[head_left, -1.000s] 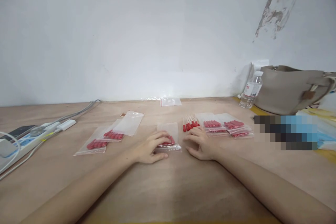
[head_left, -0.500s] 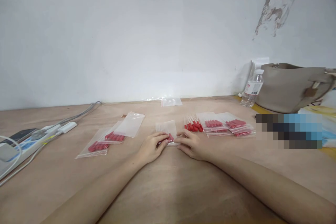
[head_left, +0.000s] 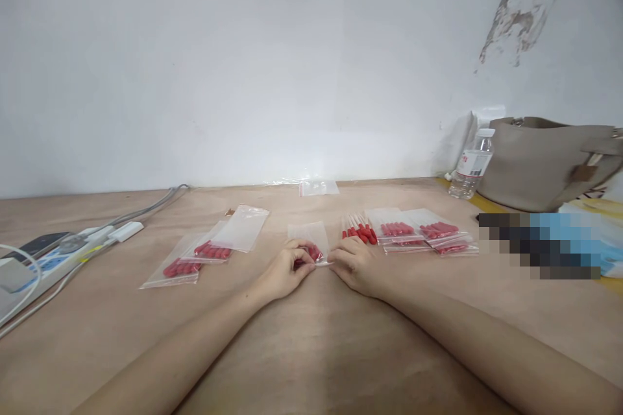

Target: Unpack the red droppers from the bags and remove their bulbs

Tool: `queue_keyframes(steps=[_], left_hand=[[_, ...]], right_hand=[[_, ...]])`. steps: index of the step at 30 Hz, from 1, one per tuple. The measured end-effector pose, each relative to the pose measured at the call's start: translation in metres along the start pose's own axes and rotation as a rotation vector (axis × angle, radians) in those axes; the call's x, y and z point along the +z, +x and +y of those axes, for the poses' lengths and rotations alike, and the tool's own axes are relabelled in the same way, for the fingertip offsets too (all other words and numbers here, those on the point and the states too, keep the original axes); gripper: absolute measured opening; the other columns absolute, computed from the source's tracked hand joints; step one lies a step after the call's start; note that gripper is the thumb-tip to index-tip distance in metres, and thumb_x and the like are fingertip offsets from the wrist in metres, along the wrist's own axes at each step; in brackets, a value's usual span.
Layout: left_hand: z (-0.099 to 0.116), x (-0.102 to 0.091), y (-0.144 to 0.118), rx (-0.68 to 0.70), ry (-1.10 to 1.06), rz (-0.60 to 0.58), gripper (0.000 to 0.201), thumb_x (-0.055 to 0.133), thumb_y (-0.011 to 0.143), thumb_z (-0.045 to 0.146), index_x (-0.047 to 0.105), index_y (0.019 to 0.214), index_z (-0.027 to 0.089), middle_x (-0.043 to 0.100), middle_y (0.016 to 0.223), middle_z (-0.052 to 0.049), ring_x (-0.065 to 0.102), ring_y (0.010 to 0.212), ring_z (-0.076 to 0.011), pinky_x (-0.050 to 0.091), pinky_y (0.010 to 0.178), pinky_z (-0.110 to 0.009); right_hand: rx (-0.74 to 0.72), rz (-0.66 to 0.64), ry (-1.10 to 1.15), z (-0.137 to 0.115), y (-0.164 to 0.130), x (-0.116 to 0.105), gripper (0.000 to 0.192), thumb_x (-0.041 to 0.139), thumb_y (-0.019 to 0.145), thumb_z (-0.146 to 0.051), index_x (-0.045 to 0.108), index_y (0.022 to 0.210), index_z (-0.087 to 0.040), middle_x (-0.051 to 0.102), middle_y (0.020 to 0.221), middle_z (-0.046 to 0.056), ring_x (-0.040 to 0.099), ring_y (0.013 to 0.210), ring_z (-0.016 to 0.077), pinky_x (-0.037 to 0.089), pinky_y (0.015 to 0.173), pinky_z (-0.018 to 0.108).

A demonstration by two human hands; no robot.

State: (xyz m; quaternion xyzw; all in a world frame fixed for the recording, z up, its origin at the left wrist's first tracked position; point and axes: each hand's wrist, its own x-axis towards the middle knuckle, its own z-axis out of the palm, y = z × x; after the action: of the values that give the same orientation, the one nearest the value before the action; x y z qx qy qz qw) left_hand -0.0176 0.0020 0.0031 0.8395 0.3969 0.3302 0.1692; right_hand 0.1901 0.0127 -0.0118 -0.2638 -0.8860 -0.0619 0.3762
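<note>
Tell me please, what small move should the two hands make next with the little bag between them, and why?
Probably run the fingertips along the near edge of the small clear bag to press it shut. The left hand and right hand both pinch that edge, red pieces already lie inside, and filled bags lie to the right. Whether the edge is sealed cannot be seen.

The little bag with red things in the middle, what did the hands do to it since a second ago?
The left hand lay flat on the small bag; the right hand moved in from beside it, and now both pinch its near edge. The other filled bags, loose red sticks and bottle stayed put.
</note>
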Motion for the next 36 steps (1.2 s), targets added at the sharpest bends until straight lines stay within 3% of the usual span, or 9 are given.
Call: queue_keyframes(steps=[4,10,17,25,36], left_hand=[[0.000,0.001,0.002,-0.193,-0.111,-0.031,0.009,0.059,0.074,0.023,0.063,0.068,0.017,0.053,0.111,-0.007,0.054,0.098,-0.0195,0.043,0.084,-0.034],[-0.004,0.005,0.000,-0.199,-0.192,0.022,0.008,0.064,0.069,0.025,0.063,0.066,0.018,0.056,0.104,-0.007,0.053,0.099,-0.0203,0.042,0.085,-0.034],[-0.004,0.007,-0.002,-0.243,-0.210,0.054,0.009,0.064,0.068,0.026,0.063,0.068,0.017,0.056,0.103,-0.007,0.055,0.095,-0.0194,0.044,0.081,-0.032],[-0.002,0.007,-0.001,-0.160,-0.113,0.036,0.015,0.057,0.076,0.032,0.064,0.072,0.019,0.058,0.101,-0.006,0.053,0.098,-0.0193,0.042,0.082,-0.032],[0.011,0.007,0.001,-0.027,-0.008,0.064,0.015,0.047,0.082,0.023,0.058,0.074,0.017,0.059,0.094,-0.005,0.054,0.089,-0.0163,0.043,0.081,-0.032]], right_hand=[[-0.050,0.017,-0.001,-0.003,0.003,-0.003,0.015,0.048,0.082,-0.016,0.062,0.080,-0.021,0.059,0.081,0.002,0.049,0.076,0.0121,0.033,0.071,0.028],[-0.114,-0.002,-0.074,-0.006,0.008,0.002,0.017,0.050,0.081,-0.017,0.064,0.080,-0.025,0.060,0.084,0.001,0.049,0.078,0.0127,0.029,0.073,0.031],[-0.027,0.063,-0.186,-0.005,0.009,0.004,0.009,0.052,0.079,-0.019,0.060,0.077,-0.021,0.060,0.076,0.000,0.048,0.077,0.0129,0.027,0.079,0.033],[-0.025,0.001,-0.182,-0.001,0.007,0.007,0.010,0.049,0.078,-0.015,0.055,0.071,-0.019,0.059,0.077,0.000,0.047,0.078,0.0125,0.026,0.080,0.033],[-0.011,-0.017,-0.135,-0.012,0.011,0.004,0.014,0.049,0.082,-0.018,0.060,0.075,-0.020,0.060,0.082,0.001,0.048,0.080,0.0131,0.026,0.080,0.034]])
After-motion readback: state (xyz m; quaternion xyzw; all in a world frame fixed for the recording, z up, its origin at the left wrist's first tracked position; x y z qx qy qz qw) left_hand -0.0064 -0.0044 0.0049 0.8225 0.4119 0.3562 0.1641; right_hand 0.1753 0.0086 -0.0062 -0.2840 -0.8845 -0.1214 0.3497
